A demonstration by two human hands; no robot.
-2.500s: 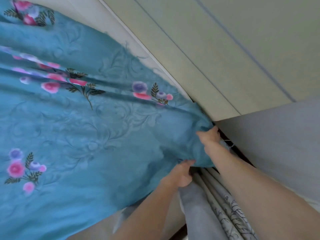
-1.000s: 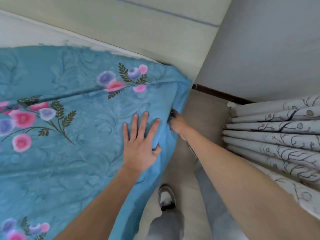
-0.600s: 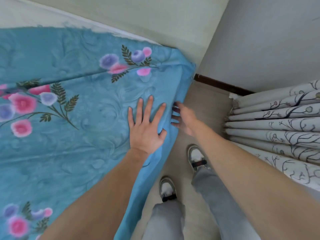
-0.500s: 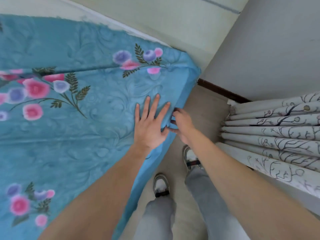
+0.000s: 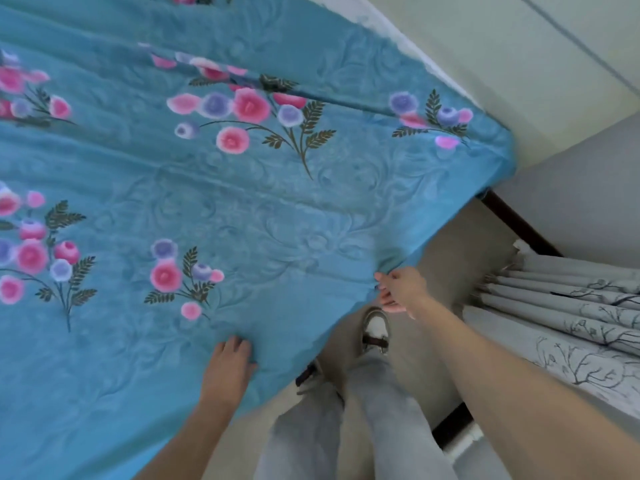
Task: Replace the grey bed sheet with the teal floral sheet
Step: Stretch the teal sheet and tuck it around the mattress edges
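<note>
Covering nearly the whole bed, the teal floral sheet (image 5: 263, 209) lay spread flat, its far corner wrapped over the mattress corner close to the pale wall (image 5: 519, 81) and its near edge hanging over the side of the bed. The right hand (image 5: 398, 289) was at that hanging edge, thumb and fingers closed on a small fold of the cloth, which rose in a slight peak where it was pinched. The left hand (image 5: 230, 365) rested on top of the sheet near the same edge, palm down; its fingers looked bent into the fabric, but whether they gripped it could not be told. Below, the person's grey trousers (image 5: 346, 431) and a shoe (image 5: 375, 329) showed on the beige floor (image 5: 450, 258). To the right hung a pleated pale curtain (image 5: 571, 323) printed with dark branches.
</note>
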